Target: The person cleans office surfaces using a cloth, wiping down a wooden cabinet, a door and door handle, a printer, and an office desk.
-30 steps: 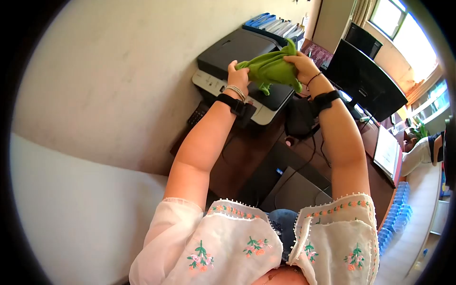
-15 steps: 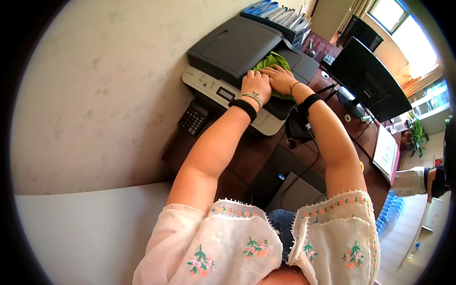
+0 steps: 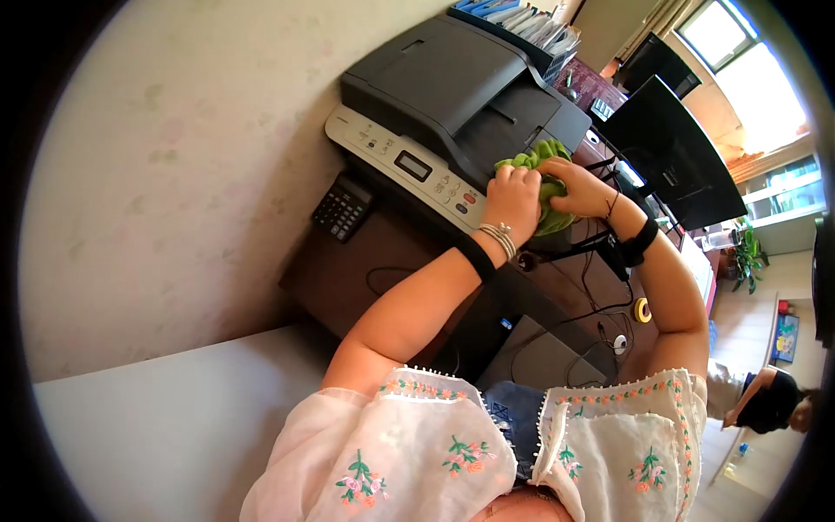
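A crumpled green cloth is bunched between my two hands at the right front corner of the printer. My left hand presses on the cloth's left side with its fingers curled round it. On the other side my right hand grips the cloth, thumb and fingers bent around it. The printer's pale control panel, with buttons and a small display, lies left of my left hand. Part of the cloth is hidden under my fingers.
A black calculator sits beside the printer's front. Behind it stands a file rack. A monitor, loose cables, a yellow tape roll and a dark laptop are at the right and front. Another person is at far right.
The cloth was stretched between my raised hands, then pressed onto the printer's top. Now both hands and the bunched cloth are at its right front corner.
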`<state>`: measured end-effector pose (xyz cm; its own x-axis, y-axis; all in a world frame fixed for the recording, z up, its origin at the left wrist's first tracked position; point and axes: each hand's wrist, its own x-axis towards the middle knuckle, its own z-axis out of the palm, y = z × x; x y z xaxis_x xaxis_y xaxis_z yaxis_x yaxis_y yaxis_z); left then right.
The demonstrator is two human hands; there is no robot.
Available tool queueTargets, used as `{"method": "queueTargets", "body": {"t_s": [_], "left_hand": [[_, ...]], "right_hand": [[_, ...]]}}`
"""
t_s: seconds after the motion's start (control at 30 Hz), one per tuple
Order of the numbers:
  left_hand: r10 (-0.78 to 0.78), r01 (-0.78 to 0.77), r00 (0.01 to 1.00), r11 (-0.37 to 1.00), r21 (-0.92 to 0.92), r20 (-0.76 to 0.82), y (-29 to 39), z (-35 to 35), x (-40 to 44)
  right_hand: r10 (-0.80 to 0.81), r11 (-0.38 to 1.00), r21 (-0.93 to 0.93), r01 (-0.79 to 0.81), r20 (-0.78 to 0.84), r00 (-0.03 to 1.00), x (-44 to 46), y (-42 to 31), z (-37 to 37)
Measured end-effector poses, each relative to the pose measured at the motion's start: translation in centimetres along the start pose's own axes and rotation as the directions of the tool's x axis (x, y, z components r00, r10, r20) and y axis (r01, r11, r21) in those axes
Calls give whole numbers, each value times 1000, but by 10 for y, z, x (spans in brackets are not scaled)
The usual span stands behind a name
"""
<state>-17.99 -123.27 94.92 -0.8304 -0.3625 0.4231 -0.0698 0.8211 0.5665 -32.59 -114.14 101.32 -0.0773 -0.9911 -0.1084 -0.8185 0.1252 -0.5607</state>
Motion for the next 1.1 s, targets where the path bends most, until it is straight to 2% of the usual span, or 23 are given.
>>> {"method": "queueTargets", "body": {"t_s": [0.07,0.1,0.13,0.17,0.2,0.23,0.37,0.43,0.47,0.53,0.57,0.6,0.67,0.73,0.8,0.87,0.93,0.97,1.0,1.03,1.07,1.1], "left_hand": [[65,-67,973,998,-3,-221,-7,-14,13],[79,-59,941,996,68,-330,-10,-19,20],[83,-57,931,995,84,-357,-16,-24,27],[-27,37,982,998,53,-185,-21,-28,28],[-131,132,991,990,45,-14,-26,-31,30],[-130,130,991,990,50,-14,-29,-31,26],[-52,62,992,995,79,-115,-41,-25,10],[-36,44,989,998,54,-144,-39,-23,5],[-41,50,981,998,41,-190,-38,-20,2],[-41,48,973,998,27,-228,-35,-18,-3],[-31,35,971,999,10,-238,-35,-16,-6],[-21,20,968,1000,-7,-248,-35,-16,-9],[-4,-4,971,999,-36,-238,-28,-17,-20],[66,-61,956,998,26,-285,-22,-16,-33],[90,-90,951,996,14,-294,-13,-14,-44],[90,-103,975,993,-55,-203,4,-13,-52],[119,-135,976,988,-80,-184,16,-14,-57],[159,-183,977,967,-177,-142,18,-13,-58],[203,-225,973,935,-273,-107,19,-12,-58],[214,-241,968,936,-258,-130,22,-18,-57],[216,-243,968,935,-260,-128,23,-24,-54],[200,-235,969,931,-280,-147,21,-30,-49]], "right_hand": [[14,988,-151,-29,-95,995,23,-22,-17],[-63,962,-271,19,-154,986,41,-19,-22],[-145,920,-389,57,-203,968,60,-12,-28],[-140,923,-381,53,-204,969,77,1,-24],[1,938,-344,-46,-132,991,97,18,-13],[139,938,-313,-149,-54,989,109,20,-3],[104,950,-280,-140,-140,985,118,22,21],[29,907,-419,-47,-49,998,111,18,19],[36,909,-413,-51,-44,998,110,20,21],[27,969,-242,-50,-96,995,108,21,21],[26,987,-160,-33,-48,999,108,21,22],[30,986,-160,-39,-56,998,104,14,21],[-42,977,-208,47,28,999,85,-6,19],[-79,984,-160,75,-13,997,68,-4,20],[-158,971,-175,162,37,987,53,-2,22],[-126,978,-165,128,23,992,30,-17,20],[-130,979,-138,151,150,980,12,-16,11],[-126,979,-140,147,149,981,7,-15,1],[5,995,-96,17,218,976,2,-14,-12],[130,991,-57,-119,290,948,-2,-12,-20],[79,994,-87,-66,162,984,0,-4,-29],[105,991,-83,-104,10,994,10,4,-36]]}}
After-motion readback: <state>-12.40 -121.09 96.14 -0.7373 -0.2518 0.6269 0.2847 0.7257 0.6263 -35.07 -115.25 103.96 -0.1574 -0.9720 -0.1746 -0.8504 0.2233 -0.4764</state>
